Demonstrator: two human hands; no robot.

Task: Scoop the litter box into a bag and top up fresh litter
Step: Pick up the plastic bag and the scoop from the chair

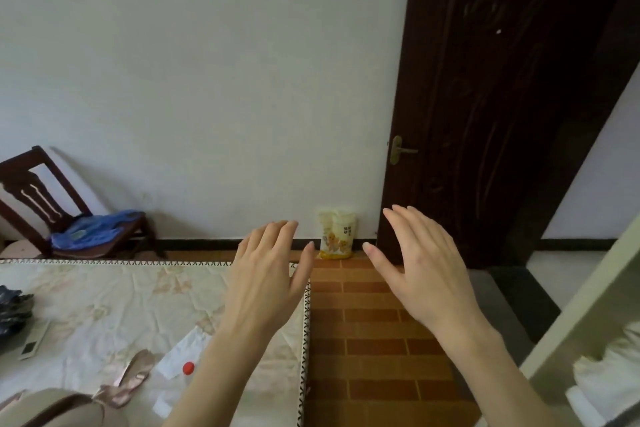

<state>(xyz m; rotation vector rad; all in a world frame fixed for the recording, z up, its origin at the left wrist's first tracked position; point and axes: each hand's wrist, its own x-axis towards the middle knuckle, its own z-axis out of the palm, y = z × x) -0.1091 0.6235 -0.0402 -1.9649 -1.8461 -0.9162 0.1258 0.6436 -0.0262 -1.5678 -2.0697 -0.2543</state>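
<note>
White wall (207, 80) behind; a yellow bag (336, 234) stands at its foot. Left hand (266, 274) and right hand (422, 263) hover, fingers spread, holding nothing.

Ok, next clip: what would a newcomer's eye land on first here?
Two bare hands raised mid-frame, the left hand and right hand, both open and holding nothing. Between them, a pale yellow bag stands on the floor against the white wall, beside the dark wooden door. A chair with blue cloth sits far left.
</note>
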